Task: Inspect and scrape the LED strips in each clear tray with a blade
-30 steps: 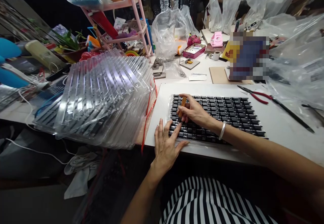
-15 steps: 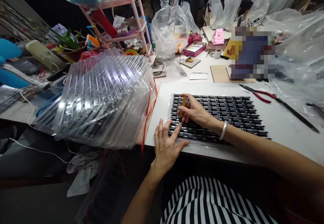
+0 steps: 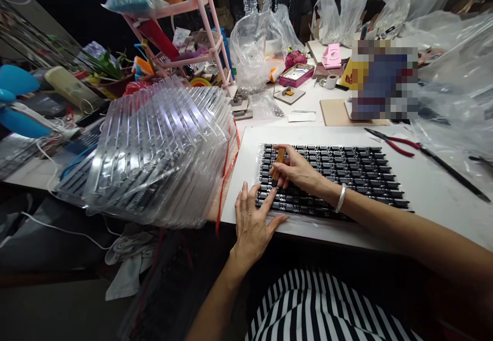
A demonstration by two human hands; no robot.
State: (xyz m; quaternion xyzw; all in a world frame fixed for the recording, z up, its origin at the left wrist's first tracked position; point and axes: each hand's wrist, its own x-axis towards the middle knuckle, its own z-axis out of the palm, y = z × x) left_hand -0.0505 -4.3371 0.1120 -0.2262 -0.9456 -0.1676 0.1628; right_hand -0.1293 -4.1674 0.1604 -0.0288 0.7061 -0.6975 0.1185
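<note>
On the white board in front of me lies a clear plastic tray (image 3: 257, 172) filled with rows of small black circuit boards (image 3: 339, 166). My right hand (image 3: 298, 169) is over the left part of these rows, its fingers closed around a small flat orange-brown block (image 3: 280, 157). The block's lower end is hidden by the fingers, so I cannot tell whether it touches the boards. My left hand (image 3: 252, 223) lies with fingers spread on the tray's lower left corner, fingertips on the nearest rows.
A tall stack of clear plastic trays (image 3: 154, 146) leans to the left, with a red strap (image 3: 223, 187) beside it. Red-handled pliers (image 3: 396, 143) and a long black pointed tool (image 3: 454, 171) lie right. Behind are a pink rack (image 3: 206, 22), plastic bags (image 3: 262, 43) and a magenta box (image 3: 296, 75).
The orange-brown block has turned slightly in my right hand, showing more of its flat face. My left hand stays in place. The view has shifted a little.
</note>
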